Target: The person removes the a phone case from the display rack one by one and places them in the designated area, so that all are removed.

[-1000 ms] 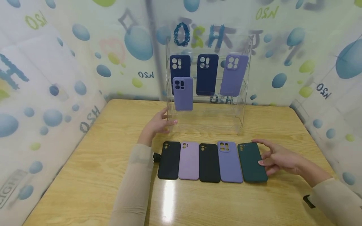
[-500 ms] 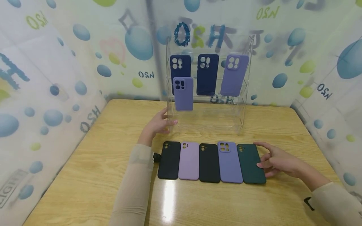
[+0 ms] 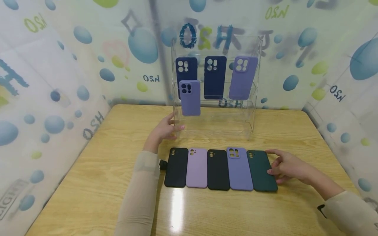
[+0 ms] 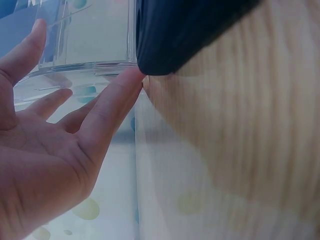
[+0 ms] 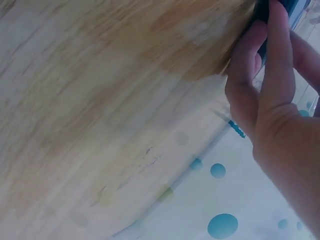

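Observation:
Five is avoided here: several phone cases lie side by side in a row on the wooden table. At the row's right end is a dark green phone case (image 3: 262, 172); my right hand (image 3: 290, 166) holds its right edge, thumb on top and index finger at its upper corner. To its left lie a violet case (image 3: 240, 173), a black case (image 3: 218, 172), a lilac case (image 3: 197, 170) and another black case (image 3: 176, 170). My left hand (image 3: 163, 130) is at the lower left side of a clear stand (image 3: 227, 126), its fingers extended and thumb apart in the left wrist view.
On the stand's tiers are two navy cases (image 3: 215, 80) and two violet cases (image 3: 190, 100), one partly covering a navy one. A patterned sheet (image 3: 141, 85) hangs behind the table (image 3: 88, 183) and along its sides.
The dark green case has been straightened and shifted slightly left and nearer, alongside the violet case, with my right hand on it. My left hand keeps its place at the stand.

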Demonstrator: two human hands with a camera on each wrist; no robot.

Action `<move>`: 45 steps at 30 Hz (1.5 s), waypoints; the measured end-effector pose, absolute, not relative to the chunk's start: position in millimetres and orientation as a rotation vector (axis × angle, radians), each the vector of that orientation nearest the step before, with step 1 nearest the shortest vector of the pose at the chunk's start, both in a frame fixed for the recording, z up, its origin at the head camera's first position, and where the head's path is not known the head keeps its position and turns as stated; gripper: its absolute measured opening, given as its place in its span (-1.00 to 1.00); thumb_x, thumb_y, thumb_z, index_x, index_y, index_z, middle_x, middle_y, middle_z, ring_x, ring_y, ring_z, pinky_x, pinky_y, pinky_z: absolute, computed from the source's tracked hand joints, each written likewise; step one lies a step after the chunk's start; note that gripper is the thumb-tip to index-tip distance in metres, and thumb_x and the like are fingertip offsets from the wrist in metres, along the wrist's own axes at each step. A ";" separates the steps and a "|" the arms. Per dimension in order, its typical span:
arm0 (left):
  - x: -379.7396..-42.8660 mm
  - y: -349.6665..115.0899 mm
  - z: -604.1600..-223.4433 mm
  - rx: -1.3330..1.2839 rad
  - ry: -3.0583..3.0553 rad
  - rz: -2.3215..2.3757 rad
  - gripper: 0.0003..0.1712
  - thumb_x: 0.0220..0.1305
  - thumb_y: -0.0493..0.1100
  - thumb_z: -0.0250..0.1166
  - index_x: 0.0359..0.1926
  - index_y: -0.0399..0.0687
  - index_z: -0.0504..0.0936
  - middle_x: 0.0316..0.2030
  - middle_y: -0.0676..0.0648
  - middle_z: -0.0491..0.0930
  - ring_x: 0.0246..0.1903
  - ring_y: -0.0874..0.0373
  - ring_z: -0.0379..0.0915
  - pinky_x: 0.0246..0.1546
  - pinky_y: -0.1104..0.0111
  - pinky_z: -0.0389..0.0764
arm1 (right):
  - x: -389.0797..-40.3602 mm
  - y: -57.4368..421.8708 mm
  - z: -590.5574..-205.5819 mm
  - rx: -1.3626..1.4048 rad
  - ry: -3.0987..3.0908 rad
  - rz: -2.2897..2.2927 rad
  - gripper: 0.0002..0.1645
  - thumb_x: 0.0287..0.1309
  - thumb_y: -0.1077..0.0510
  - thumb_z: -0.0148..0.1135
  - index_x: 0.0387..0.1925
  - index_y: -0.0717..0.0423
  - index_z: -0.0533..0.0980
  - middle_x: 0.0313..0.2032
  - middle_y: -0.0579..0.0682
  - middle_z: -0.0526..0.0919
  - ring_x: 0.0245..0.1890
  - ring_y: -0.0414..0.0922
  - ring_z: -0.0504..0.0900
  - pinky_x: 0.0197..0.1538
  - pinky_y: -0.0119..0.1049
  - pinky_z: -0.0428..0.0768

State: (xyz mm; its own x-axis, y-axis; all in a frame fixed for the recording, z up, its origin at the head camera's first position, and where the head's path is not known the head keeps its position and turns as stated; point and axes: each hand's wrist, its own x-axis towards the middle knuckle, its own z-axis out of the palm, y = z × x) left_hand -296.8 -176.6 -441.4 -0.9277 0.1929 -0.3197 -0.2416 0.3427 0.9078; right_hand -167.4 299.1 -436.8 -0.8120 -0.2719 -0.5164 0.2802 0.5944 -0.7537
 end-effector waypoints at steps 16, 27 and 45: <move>-294.8 -177.3 -440.2 -0.044 2.250 1.597 0.14 0.44 -0.05 0.44 0.74 0.44 -0.14 0.65 -0.17 0.20 0.44 -0.19 0.44 0.17 0.00 0.75 | -187.3 287.8 -390.0 -0.129 2.220 -1.092 0.04 0.36 0.12 0.44 0.62 0.33 0.07 -0.02 0.22 0.50 -0.10 0.03 0.72 -0.07 0.01 0.84; -295.5 -176.7 -438.9 -0.042 2.248 1.600 0.13 0.44 -0.05 0.44 0.74 0.43 -0.12 0.64 -0.17 0.21 0.45 -0.20 0.44 0.21 -0.07 0.72 | -217.3 256.8 -329.5 -0.283 2.327 -0.967 -0.09 0.39 -0.09 0.42 0.57 0.18 0.27 0.10 0.20 0.66 -0.06 -0.02 0.73 0.04 -0.08 0.83; -294.1 -175.6 -438.0 -0.046 2.252 1.600 0.12 0.45 -0.06 0.43 0.74 0.40 -0.12 0.65 -0.21 0.19 0.46 -0.23 0.43 0.20 -0.07 0.73 | -250.3 192.2 -292.3 -0.420 2.440 -1.019 -0.18 0.41 -0.10 0.41 0.56 -0.02 0.33 0.09 0.19 0.65 -0.11 -0.06 0.80 0.00 -0.13 0.83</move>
State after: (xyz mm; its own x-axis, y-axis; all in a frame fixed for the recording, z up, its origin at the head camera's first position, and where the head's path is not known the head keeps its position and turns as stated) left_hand -294.1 -175.6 -438.0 -0.9287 0.1877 -0.3199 -0.2403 0.3524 0.9044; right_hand -250.3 192.2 -292.3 -0.8473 -0.4412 -0.2956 -0.1001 0.6792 -0.7271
